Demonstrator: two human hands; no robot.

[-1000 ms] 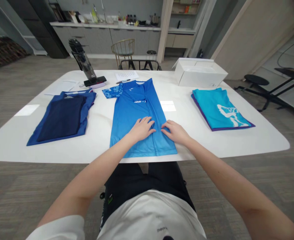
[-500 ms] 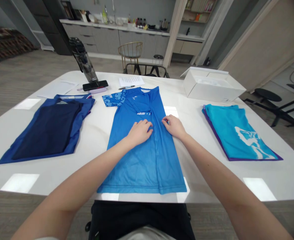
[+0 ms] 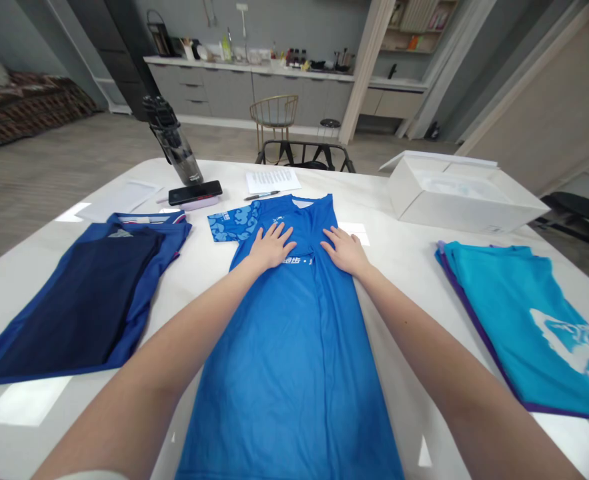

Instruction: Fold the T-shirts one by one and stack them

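Note:
A bright blue sports shirt (image 3: 294, 333) lies lengthwise on the white table (image 3: 404, 267), one side folded in, its patterned left sleeve sticking out. My left hand (image 3: 270, 245) rests flat on the shirt's chest, fingers spread. My right hand (image 3: 343, 249) lies flat beside it on the same shirt, fingers stretched out. Both palms press the cloth near the white lettering. Neither hand holds anything.
A dark blue folded shirt pile (image 3: 81, 300) lies at the left, a turquoise folded shirt (image 3: 529, 320) at the right. Behind stand a dark water bottle (image 3: 174, 140), a black phone (image 3: 195, 193), a paper sheet (image 3: 273, 180) with a pen, and an open white box (image 3: 461, 193).
Both hands have slid up the blue shirt from its lower part to the chest, staying flat on it. The view has moved closer over the table.

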